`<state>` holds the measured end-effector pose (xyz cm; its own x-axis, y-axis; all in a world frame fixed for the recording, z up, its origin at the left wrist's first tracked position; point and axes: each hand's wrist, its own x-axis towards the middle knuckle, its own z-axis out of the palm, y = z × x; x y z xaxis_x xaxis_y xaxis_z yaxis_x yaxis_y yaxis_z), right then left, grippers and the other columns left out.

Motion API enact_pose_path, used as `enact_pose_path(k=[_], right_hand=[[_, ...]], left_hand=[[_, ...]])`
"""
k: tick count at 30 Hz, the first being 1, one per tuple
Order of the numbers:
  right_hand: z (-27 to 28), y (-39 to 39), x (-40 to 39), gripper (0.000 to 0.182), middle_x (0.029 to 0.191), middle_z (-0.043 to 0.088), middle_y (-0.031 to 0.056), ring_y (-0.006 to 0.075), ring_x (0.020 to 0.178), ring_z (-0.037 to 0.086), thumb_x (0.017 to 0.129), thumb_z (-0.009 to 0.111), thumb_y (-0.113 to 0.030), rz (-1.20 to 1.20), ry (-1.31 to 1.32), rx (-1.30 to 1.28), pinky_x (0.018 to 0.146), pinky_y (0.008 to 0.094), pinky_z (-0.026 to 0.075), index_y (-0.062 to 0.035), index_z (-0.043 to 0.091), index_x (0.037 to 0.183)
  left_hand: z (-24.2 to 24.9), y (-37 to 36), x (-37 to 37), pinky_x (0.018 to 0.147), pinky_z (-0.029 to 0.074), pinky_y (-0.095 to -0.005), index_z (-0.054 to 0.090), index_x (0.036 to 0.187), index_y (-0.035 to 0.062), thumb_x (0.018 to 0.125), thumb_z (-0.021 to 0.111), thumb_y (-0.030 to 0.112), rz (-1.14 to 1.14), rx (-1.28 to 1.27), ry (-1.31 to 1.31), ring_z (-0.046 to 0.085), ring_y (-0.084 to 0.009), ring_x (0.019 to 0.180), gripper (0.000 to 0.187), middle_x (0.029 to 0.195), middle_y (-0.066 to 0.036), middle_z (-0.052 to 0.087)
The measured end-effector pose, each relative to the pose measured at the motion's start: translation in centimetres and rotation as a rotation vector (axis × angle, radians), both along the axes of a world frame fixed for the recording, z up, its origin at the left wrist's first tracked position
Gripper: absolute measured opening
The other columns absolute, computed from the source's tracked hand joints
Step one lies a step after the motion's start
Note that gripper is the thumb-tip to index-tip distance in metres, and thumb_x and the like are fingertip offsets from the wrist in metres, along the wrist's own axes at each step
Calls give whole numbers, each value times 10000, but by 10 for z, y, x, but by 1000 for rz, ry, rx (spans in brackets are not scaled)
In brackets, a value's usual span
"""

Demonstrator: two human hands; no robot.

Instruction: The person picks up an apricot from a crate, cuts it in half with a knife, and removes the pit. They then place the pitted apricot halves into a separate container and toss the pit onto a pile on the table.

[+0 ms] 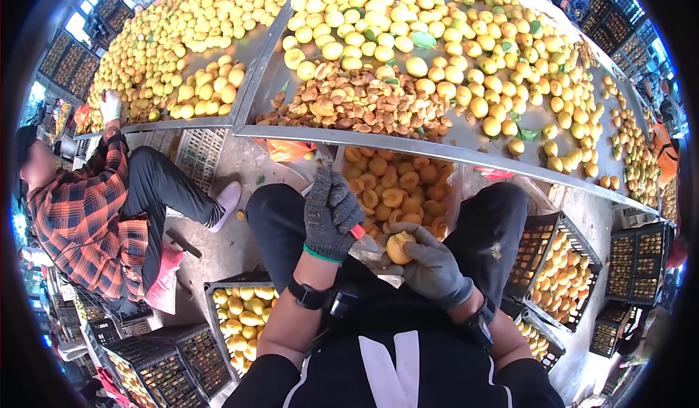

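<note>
A yellow apricot [397,248] sits in the gloved right hand [431,266], fingers curled round it, held just above the person's lap between the knees. The left hand [330,215], also in a dark knit glove, is closed on a knife with a red handle [357,231], its blade [364,246] reaching toward the fruit; whether the blade touches the apricot cannot be told. Just beyond the hands, below the edge of the worktop [408,148], a crate of halved apricots [397,186] shows orange cut faces. On the worktop, near its front edge, lies a heap of brownish pits [357,102], and behind it a broad spread of whole yellow apricots [437,36] with a few green leaves. Black crates of fruit stand on the floor on both sides of the legs, one [237,313] at the left knee and one [557,266] at the right. To the left another person in a red plaid shirt [80,226] sits with a gloved hand [111,107] raised to a neighbouring worktop [182,125] covered with apricots.
</note>
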<state>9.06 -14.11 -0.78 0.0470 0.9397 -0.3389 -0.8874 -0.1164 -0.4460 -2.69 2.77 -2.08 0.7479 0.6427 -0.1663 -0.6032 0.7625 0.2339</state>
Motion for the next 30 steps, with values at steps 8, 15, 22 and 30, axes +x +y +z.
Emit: enact_pose_path(k=[8, 15, 22, 30], right_hand=[[-47, 23, 7, 241, 1045, 580, 131, 218, 820, 603, 953, 463, -126, -122, -252, -237, 625, 253, 498, -40, 471, 1178], [-69, 45, 15, 142, 911, 611, 100, 145, 677, 585, 971, 478, -199, -358, -329, -390, 529, 219, 460, -107, 520, 1069], [-104, 48, 25, 268, 800, 617, 77, 139, 562, 552, 961, 503, -367, -228, -313, -399, 456, 207, 418, -123, 534, 1067], [-128, 34, 37, 429, 996, 606, 103, 227, 839, 632, 935, 521, -433, 34, -1599, 49, 664, 340, 566, -46, 533, 1120]], left_hand=[[-30, 10, 0, 343, 302, -221, 562, 841, 120, 989, 428, 368, -47, -33, -57, 332, -68, 391, 319, 586, 59, 395], [-38, 5, 6, 340, 280, -221, 549, 836, 131, 948, 516, 386, -64, -17, 143, 335, -73, 398, 281, 598, 46, 395], [-41, 5, 7, 342, 272, -222, 546, 845, 126, 951, 515, 373, -62, -24, 143, 330, -83, 399, 270, 601, 41, 390], [-44, 5, 2, 347, 261, -223, 547, 840, 149, 952, 511, 378, -54, -46, 180, 317, -76, 401, 257, 593, 52, 376]])
